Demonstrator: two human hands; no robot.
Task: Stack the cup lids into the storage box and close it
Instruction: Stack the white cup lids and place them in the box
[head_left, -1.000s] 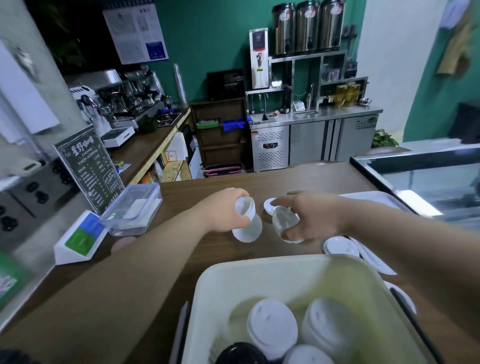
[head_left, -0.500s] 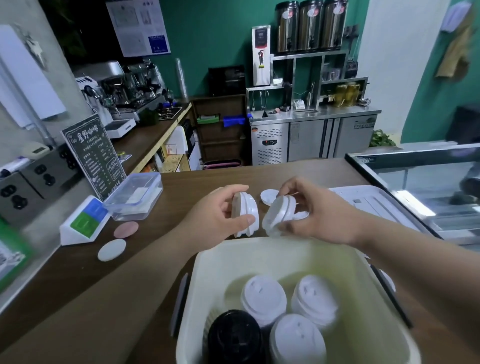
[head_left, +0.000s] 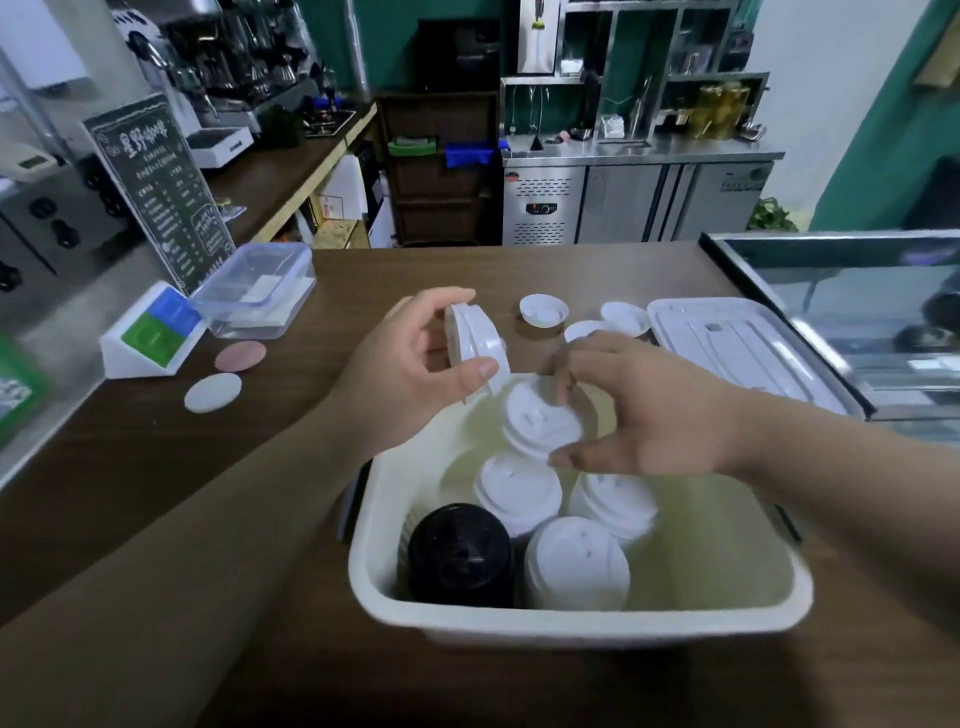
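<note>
Fingers (head_left: 467, 371) of the left hand (head_left: 410, 379) pinch upright white lids (head_left: 475, 338); right hand (head_left: 649, 410) grips a lid (head_left: 540, 421), fingertips hidden.

cream storage box (head_left: 582, 621), white lids (head_left: 574, 564), one black lid (head_left: 460, 553), brown counter (head_left: 156, 467), green wall (head_left: 883, 130)

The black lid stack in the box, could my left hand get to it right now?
Probably not yet: the left hand is full, its grip holding white lids. Otherwise the black lid stack sits uncovered in the storage box, at its left side.
</note>
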